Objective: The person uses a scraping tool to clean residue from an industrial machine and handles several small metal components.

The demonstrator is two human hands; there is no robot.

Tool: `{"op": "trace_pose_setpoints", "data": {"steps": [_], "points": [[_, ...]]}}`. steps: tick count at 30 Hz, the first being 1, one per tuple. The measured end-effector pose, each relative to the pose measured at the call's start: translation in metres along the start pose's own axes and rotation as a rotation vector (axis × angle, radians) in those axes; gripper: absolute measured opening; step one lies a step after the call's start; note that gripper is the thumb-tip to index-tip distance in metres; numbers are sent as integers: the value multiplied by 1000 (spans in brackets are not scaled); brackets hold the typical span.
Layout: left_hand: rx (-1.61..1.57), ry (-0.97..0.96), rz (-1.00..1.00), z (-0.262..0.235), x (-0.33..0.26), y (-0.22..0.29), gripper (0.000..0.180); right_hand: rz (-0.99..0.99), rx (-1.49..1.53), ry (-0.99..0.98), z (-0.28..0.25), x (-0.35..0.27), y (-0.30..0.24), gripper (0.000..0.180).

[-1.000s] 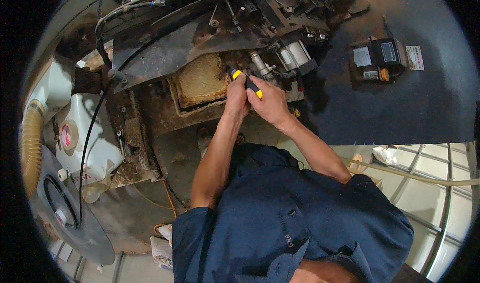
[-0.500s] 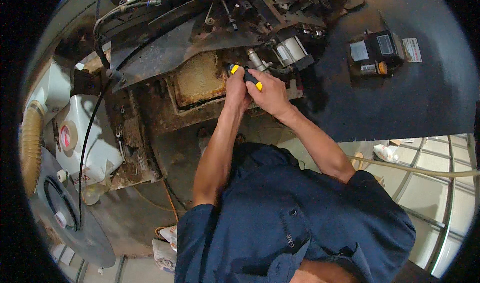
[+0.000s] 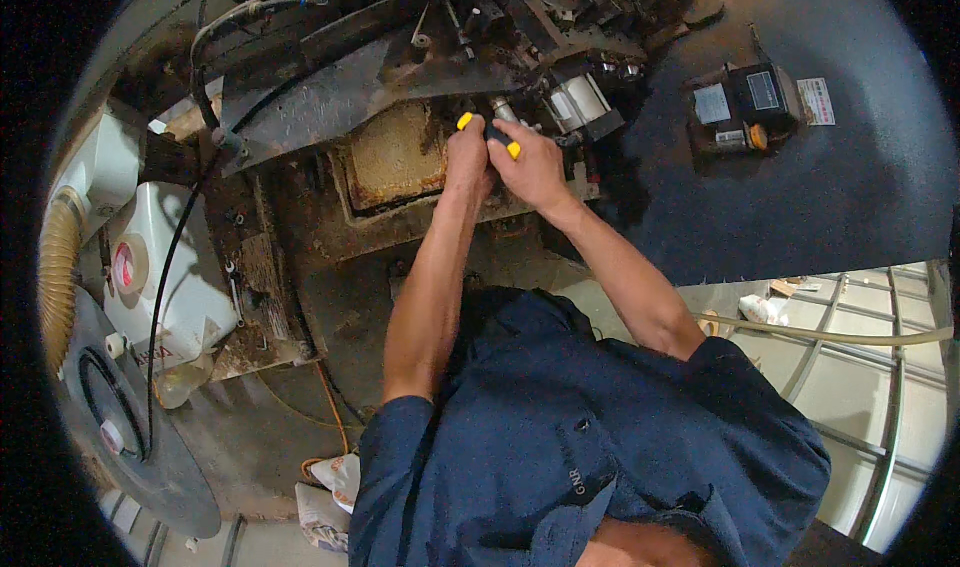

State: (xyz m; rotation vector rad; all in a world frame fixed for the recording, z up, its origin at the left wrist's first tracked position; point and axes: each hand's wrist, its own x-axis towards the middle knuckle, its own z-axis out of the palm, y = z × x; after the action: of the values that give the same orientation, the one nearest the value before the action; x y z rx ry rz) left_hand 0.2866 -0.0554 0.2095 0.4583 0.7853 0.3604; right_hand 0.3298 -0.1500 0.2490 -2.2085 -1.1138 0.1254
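Gripping one yellow-and-black tool, left hand and right hand both closed around it, crowded beside one silver cylinder; open room only behind.

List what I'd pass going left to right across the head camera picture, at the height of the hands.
Ribbed tan hose → white plastic tank → rusty square plate → left hand → right hand, both on a yellow-and-black tool handle → dark box with small screens.

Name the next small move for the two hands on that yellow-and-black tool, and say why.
Probably keep both hands clamped and turn gently: the left hand and right hand together grip the yellow-and-black handled tool, its tip hidden against the grimy machine beside the silver cylinder.
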Motion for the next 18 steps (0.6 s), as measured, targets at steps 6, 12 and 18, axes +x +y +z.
{"op": "trace_pose_setpoints", "data": {"steps": [6,12,18], "points": [[-41,-27,20,0,17,-8,28,-17,15,32,7,-1,10,39],[-7,-61,16,-6,32,-20,34,-30,96,-8,4,-1,19,41],[97,-74,169,-15,9,-24,35,-33,170,-6,7,-17,22,44]]}}
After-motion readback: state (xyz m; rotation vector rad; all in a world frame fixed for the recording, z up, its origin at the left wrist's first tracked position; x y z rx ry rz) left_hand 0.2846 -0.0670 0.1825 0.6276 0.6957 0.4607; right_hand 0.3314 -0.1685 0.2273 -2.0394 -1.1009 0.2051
